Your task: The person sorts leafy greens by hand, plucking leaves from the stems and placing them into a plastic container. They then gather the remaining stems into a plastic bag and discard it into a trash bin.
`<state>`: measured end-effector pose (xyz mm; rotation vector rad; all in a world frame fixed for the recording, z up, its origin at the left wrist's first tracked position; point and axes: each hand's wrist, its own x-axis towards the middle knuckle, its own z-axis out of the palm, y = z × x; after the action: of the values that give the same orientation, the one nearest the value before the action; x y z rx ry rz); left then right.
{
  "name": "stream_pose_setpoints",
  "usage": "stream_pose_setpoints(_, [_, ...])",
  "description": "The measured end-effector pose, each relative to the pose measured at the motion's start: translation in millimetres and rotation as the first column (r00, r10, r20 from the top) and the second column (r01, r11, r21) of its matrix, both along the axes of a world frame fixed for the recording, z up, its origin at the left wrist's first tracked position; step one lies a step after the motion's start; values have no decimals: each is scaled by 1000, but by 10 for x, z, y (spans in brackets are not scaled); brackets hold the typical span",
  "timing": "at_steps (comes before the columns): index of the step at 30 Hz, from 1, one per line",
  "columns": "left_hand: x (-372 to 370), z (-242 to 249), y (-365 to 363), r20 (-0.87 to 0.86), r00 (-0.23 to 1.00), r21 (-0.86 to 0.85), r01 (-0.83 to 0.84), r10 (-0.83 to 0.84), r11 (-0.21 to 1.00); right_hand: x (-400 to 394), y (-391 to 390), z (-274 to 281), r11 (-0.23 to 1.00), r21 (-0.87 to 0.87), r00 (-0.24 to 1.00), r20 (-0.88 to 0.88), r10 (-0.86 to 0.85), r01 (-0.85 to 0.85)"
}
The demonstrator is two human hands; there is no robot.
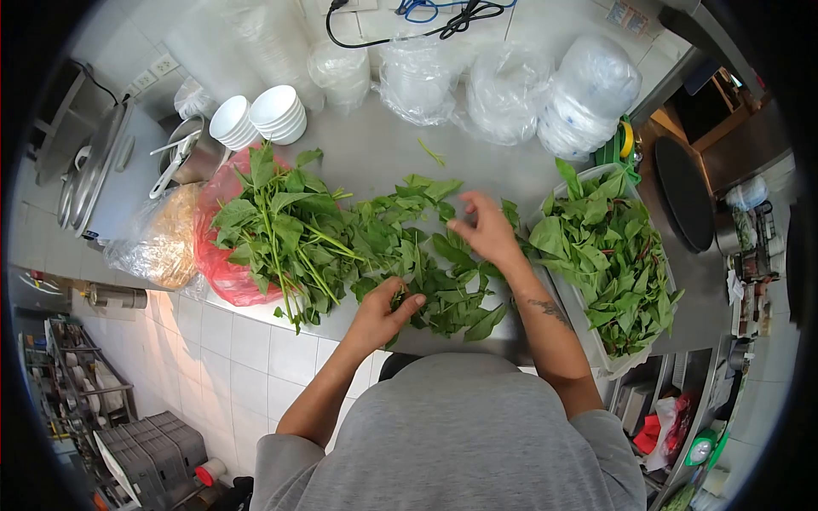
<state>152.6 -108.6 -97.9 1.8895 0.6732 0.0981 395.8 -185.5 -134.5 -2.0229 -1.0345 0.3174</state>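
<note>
Loose leafy greens [426, 255] are spread over the steel counter in front of me. My left hand [383, 315] is at the near edge of them, its fingers curled round some greens and its thumb pointing right. Above the right part of the spread, my right hand [490, 228] has thumb and forefinger apart, with nothing visible between them. A bunch of long-stemmed greens [281, 217] lies to the left, partly on a red plastic bag [217, 255]. On the right stands a pale plastic tub [601, 362] heaped with picked leaves [609, 264].
Stacked white bowls [277, 111], a metal pot [192, 140] with utensils and a clear bag [166, 234] of tan food stand at left. Bagged plastic containers [507, 89] line the wall. A dark round pan [683, 194] is beyond the tub. Grey crates [158, 456] sit on the floor.
</note>
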Motion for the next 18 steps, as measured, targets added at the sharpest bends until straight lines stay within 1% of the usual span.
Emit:
stream_pose_setpoints(1, [4, 14, -2, -34, 999, 21, 7, -6, 1000, -9, -6, -65, 999, -34, 999, 45, 6, -5])
stream_pose_setpoints(2, [10, -23, -16, 71, 996, 93, -58, 52, 994, -8, -3, -189, 998, -69, 996, 88, 14, -8])
stream_pose_setpoints(3, [27, -94, -32, 180, 978, 158, -131, 102, 979, -33, 31, -149, 995, -101, 991, 132, 25, -11])
stream_pose_setpoints(4, [40, -150, -40, 289, 946, 213, -213, 147, 954, -17, 36, -94, 993, -117, 992, 122, -8, 23])
stream_pose_setpoints(6, [46, -218, -15, 90, 972, 292, -233, 216, 928, -7, -2, 88, 983, -158, 992, 98, -75, 90])
stream_pose_setpoints(7, [44, -255, -17, -12, 968, 330, -232, 250, 915, -26, 7, 159, 990, -120, 982, 183, -46, 68])
stream_pose_setpoints(9, [95, -457, -70, -88, 994, 375, -21, 58, 927, -56, 90, 255, 999, -44, 935, 355, -1, 18])
stream_pose_setpoints(10, [145, -488, -110, -128, 991, 392, 87, -39, 916, -78, 162, 223, 998, -21, 923, 378, 69, -66])
stream_pose_setpoints(12, [240, -461, -273, -140, 986, 433, 141, -88, 890, -145, 366, 80, 972, 22, 879, 431, 202, -234])
stream_pose_setpoints(14, [311, -340, -358, -173, 976, 448, 196, -130, 872, -250, 595, -21, 966, -15, 881, 409, 240, -257])
stream_pose_setpoints(18, [241, -265, -331, -63, 989, 438, 148, -134, 887, -169, 802, -237, 957, -88, 878, 384, 288, -275])
